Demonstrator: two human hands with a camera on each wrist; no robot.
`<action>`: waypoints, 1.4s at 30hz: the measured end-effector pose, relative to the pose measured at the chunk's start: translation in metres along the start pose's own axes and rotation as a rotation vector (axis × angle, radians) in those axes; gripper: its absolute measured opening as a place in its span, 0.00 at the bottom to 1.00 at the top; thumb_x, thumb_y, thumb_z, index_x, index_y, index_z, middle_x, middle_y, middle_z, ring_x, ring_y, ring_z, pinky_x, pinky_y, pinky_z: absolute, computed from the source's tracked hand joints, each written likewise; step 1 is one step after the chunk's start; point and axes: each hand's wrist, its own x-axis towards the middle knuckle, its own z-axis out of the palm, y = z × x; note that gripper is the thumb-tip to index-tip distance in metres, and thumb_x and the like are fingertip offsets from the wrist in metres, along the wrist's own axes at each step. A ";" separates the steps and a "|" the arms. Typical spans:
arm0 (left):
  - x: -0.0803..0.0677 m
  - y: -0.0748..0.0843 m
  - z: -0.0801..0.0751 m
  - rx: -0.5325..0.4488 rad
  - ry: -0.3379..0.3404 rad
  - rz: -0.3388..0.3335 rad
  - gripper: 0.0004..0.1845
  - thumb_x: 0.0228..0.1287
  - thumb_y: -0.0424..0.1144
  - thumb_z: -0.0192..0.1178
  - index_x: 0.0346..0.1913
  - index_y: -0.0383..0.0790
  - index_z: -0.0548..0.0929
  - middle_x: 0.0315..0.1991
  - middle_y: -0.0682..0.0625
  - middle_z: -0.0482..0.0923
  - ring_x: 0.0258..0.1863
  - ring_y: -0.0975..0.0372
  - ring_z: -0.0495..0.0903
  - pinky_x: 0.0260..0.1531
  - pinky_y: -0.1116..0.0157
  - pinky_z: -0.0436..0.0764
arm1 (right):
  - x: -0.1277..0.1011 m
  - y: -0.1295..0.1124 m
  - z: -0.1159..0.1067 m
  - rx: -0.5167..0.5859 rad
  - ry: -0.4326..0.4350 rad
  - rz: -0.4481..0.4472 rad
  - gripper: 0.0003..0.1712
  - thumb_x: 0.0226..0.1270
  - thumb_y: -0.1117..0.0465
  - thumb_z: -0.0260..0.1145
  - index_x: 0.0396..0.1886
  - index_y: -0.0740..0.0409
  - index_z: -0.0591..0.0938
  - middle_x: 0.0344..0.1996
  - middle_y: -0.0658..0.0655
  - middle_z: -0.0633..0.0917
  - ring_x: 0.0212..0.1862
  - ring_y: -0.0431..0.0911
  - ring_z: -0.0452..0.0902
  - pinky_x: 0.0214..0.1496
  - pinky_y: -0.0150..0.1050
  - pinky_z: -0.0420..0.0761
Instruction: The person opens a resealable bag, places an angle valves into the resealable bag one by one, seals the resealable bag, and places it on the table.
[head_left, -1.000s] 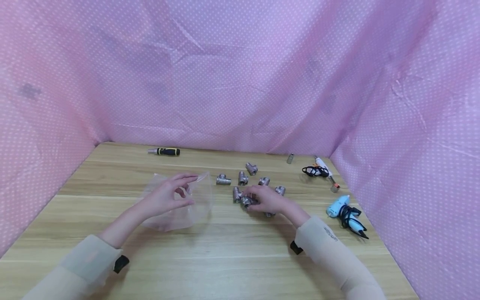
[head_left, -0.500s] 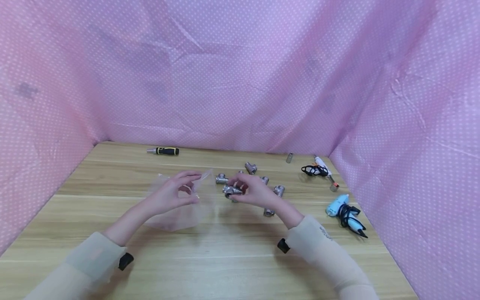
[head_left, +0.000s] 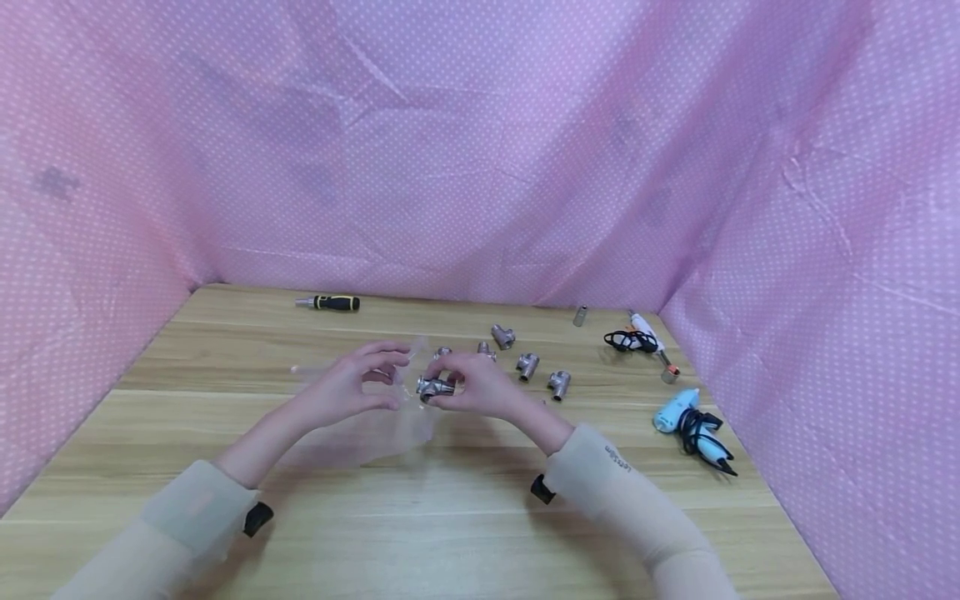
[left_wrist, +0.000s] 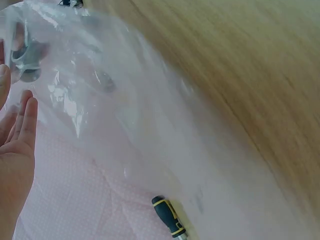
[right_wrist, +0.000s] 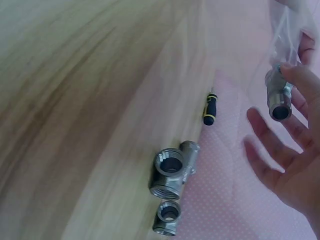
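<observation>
"Right hand (head_left: 480, 385) first: what does it have?"

"One metal tee fitting (head_left: 432, 388), nipped with the thumb on one side and fingertips on the other. Going by the right wrist view, two fingers stand clear of it, and an open end faces that camera."

"And where is that fitting?"

"Off the table (head_left: 450, 542), between the two hands, right by the clear plastic bag (head_left: 405, 425). From the left wrist it shows through the film. I cannot tell whether any of it is inside."

"How about the left hand (head_left: 352, 385)?"

"At the bag, thumb and fingers apart in a curve, the film spreading by their tips. Whether they pinch the plastic anywhere, I cannot tell."

"What lies nearest?"

"Five more metal fittings (head_left: 527, 367), scattered on the wood beyond and to the right of the right hand; the one just behind its fingers is partly hidden."

"Further out?"

"A black-and-yellow screwdriver (head_left: 336, 303) near the far edge, left of the fittings. Over to the right, a small metal cylinder (head_left: 581, 316), then a white-handled tool (head_left: 651, 330) beside a bundled black cord (head_left: 630, 342), and nearer, a light-blue glue gun (head_left: 678, 410). Pink dotted cloth (head_left: 480, 150) hangs round the back and sides."
</observation>
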 end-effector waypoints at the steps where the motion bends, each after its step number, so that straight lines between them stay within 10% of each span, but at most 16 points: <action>1: 0.000 0.000 0.000 -0.011 0.001 0.004 0.32 0.45 0.31 0.72 0.57 0.29 0.74 0.65 0.41 0.65 0.47 0.54 0.79 0.49 0.67 0.79 | 0.000 0.001 0.001 -0.005 0.004 0.004 0.17 0.53 0.57 0.74 0.42 0.55 0.82 0.40 0.50 0.85 0.38 0.40 0.81 0.42 0.38 0.82; 11: 0.002 0.002 -0.002 0.032 -0.005 0.021 0.20 0.47 0.29 0.71 0.46 0.35 0.80 0.62 0.40 0.68 0.45 0.55 0.80 0.47 0.67 0.80 | 0.002 0.010 0.005 0.106 -0.013 0.078 0.17 0.53 0.61 0.74 0.43 0.57 0.83 0.40 0.52 0.85 0.41 0.39 0.81 0.45 0.28 0.80; 20: 0.003 0.002 -0.004 0.426 -0.113 0.171 0.04 0.58 0.34 0.64 0.37 0.44 0.84 0.43 0.50 0.79 0.39 0.60 0.79 0.40 0.63 0.81 | 0.002 0.005 -0.001 0.049 -0.016 0.055 0.18 0.53 0.58 0.74 0.44 0.56 0.83 0.42 0.51 0.85 0.42 0.39 0.80 0.43 0.24 0.79; 42: -0.005 0.004 -0.017 0.331 -0.023 0.135 0.04 0.60 0.28 0.61 0.33 0.41 0.80 0.31 0.54 0.81 0.35 0.66 0.79 0.40 0.65 0.81 | -0.007 0.011 -0.006 0.043 0.035 0.075 0.20 0.52 0.58 0.74 0.45 0.61 0.84 0.39 0.54 0.85 0.34 0.40 0.79 0.35 0.37 0.83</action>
